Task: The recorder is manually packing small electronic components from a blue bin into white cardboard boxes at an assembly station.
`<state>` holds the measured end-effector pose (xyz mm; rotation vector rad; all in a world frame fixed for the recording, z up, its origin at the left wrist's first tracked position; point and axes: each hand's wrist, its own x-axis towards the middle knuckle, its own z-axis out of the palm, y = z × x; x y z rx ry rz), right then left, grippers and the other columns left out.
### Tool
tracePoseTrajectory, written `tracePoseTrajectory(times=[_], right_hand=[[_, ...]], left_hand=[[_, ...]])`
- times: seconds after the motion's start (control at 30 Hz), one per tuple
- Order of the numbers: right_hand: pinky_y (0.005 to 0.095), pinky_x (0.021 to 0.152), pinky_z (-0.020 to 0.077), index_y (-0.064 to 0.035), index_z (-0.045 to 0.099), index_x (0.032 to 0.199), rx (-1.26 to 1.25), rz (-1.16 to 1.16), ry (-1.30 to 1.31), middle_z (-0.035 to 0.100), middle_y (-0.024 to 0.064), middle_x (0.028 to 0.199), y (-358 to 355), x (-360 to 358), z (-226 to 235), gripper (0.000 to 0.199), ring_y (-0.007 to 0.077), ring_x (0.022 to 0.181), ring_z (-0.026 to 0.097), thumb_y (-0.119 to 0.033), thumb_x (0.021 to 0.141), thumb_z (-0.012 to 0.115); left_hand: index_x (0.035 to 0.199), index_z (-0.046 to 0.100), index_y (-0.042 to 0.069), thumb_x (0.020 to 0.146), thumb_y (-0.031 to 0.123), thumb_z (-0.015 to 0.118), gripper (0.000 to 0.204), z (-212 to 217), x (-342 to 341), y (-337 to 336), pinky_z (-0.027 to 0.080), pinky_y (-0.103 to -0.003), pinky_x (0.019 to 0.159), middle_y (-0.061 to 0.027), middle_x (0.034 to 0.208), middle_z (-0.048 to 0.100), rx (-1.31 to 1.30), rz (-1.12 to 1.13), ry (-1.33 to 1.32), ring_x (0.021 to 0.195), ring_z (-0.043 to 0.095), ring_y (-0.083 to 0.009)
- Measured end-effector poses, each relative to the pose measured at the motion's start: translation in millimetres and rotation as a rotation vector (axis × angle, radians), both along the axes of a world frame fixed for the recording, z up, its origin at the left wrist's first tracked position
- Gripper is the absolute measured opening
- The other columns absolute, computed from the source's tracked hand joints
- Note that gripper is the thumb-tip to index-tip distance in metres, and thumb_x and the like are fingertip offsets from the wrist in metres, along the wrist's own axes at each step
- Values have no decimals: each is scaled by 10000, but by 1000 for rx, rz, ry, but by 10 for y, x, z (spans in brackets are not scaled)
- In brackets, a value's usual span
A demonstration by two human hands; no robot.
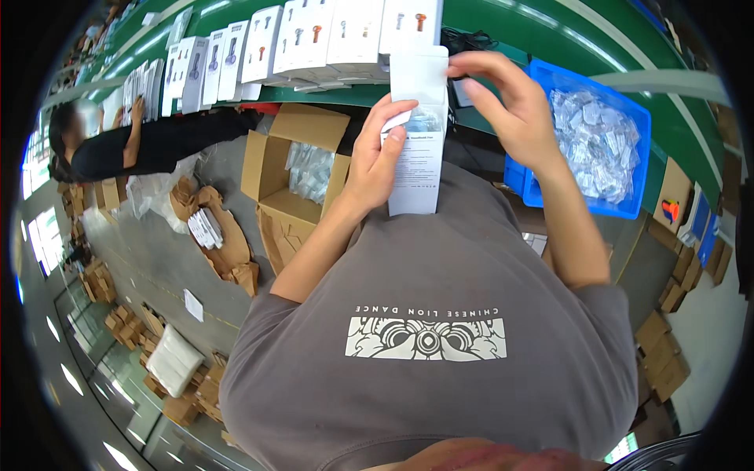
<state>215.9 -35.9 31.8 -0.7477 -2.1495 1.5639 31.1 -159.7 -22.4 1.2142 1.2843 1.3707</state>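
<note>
Left hand (375, 161) was wrapped around the side of a tall white carton (416, 133), fingers closed on it and holding it upright against the grey shirt (440, 290). Its top flap stood open, with a clear packet showing inside. Right hand (510, 106) pinched that flap's edge between thumb and fingertips. Further right, a blue bin (640, 118) of clear plastic packets sat on the green bench (542, 31).

Obstacles: row of white boxes (314, 43) along the green bench (503, 31); blue bin (636, 118) of clear packets at right; open carton (294, 169) at left. Free room: bare bench strip beyond the bin.
</note>
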Motion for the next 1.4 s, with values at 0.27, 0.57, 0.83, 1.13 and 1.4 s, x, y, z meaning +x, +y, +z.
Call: tracePoseTrajectory(times=[0.27, 0.57, 0.83, 1.13, 1.4], right_hand=[[327, 859, 522, -3, 699, 1049, 145, 25, 204, 701, 98, 1101, -40, 248, -248, 154, 185, 1052, 636, -54, 912, 650], [264, 799, 542, -26, 758, 1048, 161, -248, -107, 760, 80, 1039, 398, 19, -119, 177, 178, 883, 707, -91, 891, 708], [265, 770, 570, -44, 766, 1072, -95, -179, 145, 767, 99, 1005, 63, -8, -95, 199, 168, 888, 733, -58, 878, 725], [300, 755, 590, -28, 775, 1001, 299, -104, 153, 766, 111, 974, -80, -160, -133, 179, 230, 898, 747, -25, 822, 765], [353, 920, 544, -28, 715, 1155, 338, 150, 71, 720, 141, 1138, -83, -357, 17, 271, 295, 1117, 678, -38, 885, 694]], left_hand=[[1286, 629, 34, 946, 199, 655, 379, 153, -94, 210, 438, -354, 1017, -173, 1318, 552, 15, -185, 195, 1190, 571, -266], [1162, 689, 56, 860, 238, 769, 362, 284, -19, 318, 508, -352, 875, -142, 1197, 593, -16, -241, 233, 1036, 632, -275], [1233, 528, 24, 880, 187, 744, 444, 131, -31, 301, 490, -345, 910, -142, 1214, 569, -53, -151, 227, 1079, 588, -213], [1309, 327, 58, 814, 178, 816, 706, 214, -149, 277, 501, -350, 899, -149, 1186, 561, -169, -188, 134, 1054, 587, -206], [1301, 385, 64, 746, 211, 850, 738, 250, -363, 77, 497, -368, 899, -138, 1176, 576, -181, -138, 247, 1063, 595, -229]])
